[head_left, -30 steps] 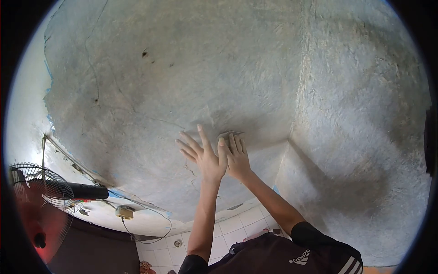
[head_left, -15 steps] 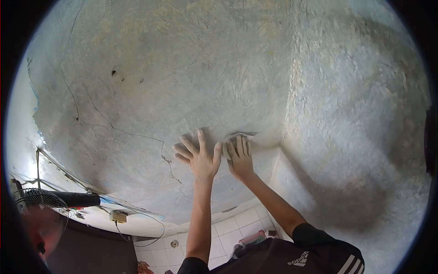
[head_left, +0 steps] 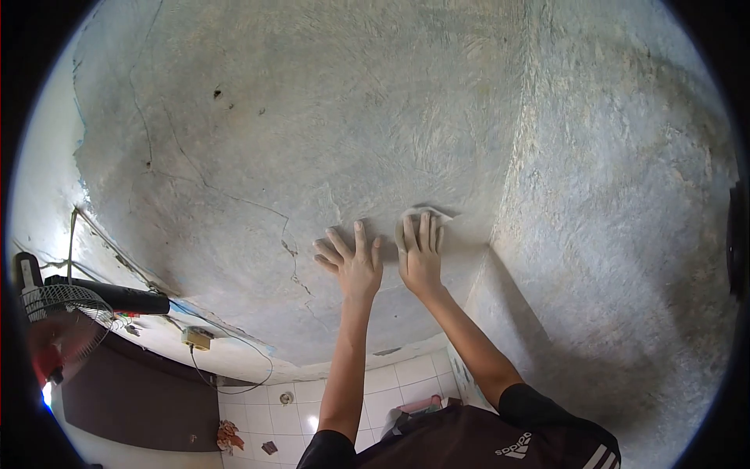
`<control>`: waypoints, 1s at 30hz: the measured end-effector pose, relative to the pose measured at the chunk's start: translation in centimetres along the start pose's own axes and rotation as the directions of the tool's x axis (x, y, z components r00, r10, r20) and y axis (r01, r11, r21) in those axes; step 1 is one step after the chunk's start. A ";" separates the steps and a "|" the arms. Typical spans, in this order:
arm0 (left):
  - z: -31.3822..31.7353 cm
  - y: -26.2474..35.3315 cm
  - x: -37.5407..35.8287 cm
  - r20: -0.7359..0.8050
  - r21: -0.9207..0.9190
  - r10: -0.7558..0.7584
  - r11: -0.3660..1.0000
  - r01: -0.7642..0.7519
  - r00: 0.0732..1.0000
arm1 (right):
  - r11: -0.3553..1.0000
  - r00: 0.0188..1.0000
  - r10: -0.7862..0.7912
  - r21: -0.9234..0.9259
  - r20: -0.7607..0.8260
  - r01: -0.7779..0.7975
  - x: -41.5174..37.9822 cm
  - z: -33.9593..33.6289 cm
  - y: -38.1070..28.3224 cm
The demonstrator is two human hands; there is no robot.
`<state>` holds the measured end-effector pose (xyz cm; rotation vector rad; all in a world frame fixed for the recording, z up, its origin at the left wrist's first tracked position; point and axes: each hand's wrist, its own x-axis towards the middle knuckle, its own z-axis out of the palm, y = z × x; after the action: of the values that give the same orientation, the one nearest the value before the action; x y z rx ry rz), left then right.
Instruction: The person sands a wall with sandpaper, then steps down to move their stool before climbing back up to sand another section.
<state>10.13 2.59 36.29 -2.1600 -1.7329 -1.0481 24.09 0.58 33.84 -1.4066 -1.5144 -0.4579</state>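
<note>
My right hand [head_left: 422, 254] lies flat against a rough grey plastered wall [head_left: 312, 125], pressing a thin grey sheet that looks like sandpaper [head_left: 442, 214]. Its curled edge shows beyond my fingertips, and most of it is hidden under the palm and fingers. Just to the left, my left hand [head_left: 355, 262] rests on the same wall with its fingers spread and nothing in it. Both hands look dusty. A thin crack [head_left: 291, 250] runs through the plaster left of my left hand.
A second plastered wall [head_left: 609, 234] meets this one at a corner on the right. At lower left are a fan [head_left: 66, 328], a socket box [head_left: 196, 338] with a cable, and a dark panel [head_left: 141, 399]. White tiles [head_left: 258, 418] lie below.
My right hand, with the sheet under it, sits higher relative to my left hand than before. The camera view has shifted slightly, showing more of the tiles below.
</note>
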 end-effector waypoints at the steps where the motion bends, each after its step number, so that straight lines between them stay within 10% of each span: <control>1: 0.2 -0.2 0.0 -0.055 -0.020 0.028 0.999 -0.029 0.998 | 0.982 0.996 -0.073 -0.171 0.053 0.081 2.0 -0.5 0.0; 8: -4.1 2.2 -0.7 -0.098 -0.127 0.054 0.990 -0.066 0.994 | 0.998 0.967 -0.058 -0.002 -0.248 0.059 14.1 -6.4 -2.8; 14: -8.7 4.2 3.4 -0.184 -0.127 0.097 0.984 -0.122 0.978 | 1.000 0.998 -0.011 -0.009 -0.065 0.011 2.0 -0.5 -1.2; 21: -6.1 2.1 3.7 -0.056 0.081 0.045 0.996 -0.040 0.997 | 0.994 0.958 -0.095 0.029 -0.269 0.106 15.7 -6.6 -2.7; 30: -5.1 1.2 3.3 0.003 0.028 0.031 0.999 -0.031 1.000 | 0.990 0.987 -0.142 -0.012 -0.073 0.141 4.4 -1.0 0.3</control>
<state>9.33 2.00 42.42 -2.1649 -1.6994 -1.0083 25.45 2.19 37.82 -1.2788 -1.5595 -0.5967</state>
